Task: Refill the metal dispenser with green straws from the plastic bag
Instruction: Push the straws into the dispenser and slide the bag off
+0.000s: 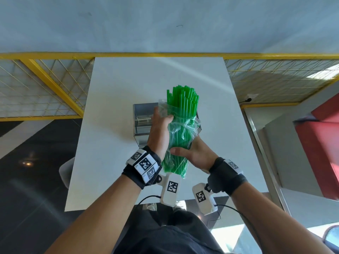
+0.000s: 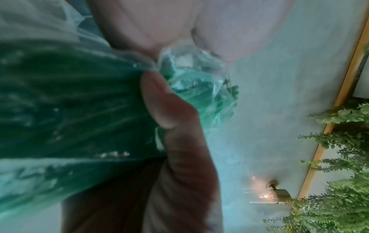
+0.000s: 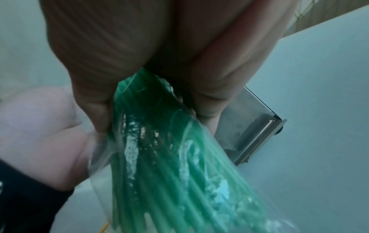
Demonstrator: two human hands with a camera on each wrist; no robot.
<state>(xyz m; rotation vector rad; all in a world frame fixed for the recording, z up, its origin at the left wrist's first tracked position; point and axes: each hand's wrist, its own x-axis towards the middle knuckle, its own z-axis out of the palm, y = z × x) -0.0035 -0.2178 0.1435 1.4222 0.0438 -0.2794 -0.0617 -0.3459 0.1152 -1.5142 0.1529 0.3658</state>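
A bundle of green straws (image 1: 183,97) sticks out of the top of a clear plastic bag (image 1: 191,125), held tilted above the metal dispenser (image 1: 142,120). My left hand (image 1: 163,123) grips the bag's upper part from the left; its thumb (image 2: 159,102) presses the crumpled plastic bag (image 2: 69,102). My right hand (image 1: 185,151) grips the bundle lower down, thumb across the front. In the right wrist view my fingers (image 3: 209,97) wrap the bagged straws (image 3: 159,157) beside the dispenser's corner (image 3: 249,126). The bundle and hands hide most of the dispenser's right half.
The dispenser stands mid-way on a white table (image 1: 113,143). A yellow wire railing (image 1: 55,85) runs behind and beside the table. A grey chair seat (image 1: 66,169) shows at the table's left edge, and a red object (image 1: 321,143) is at the far right.
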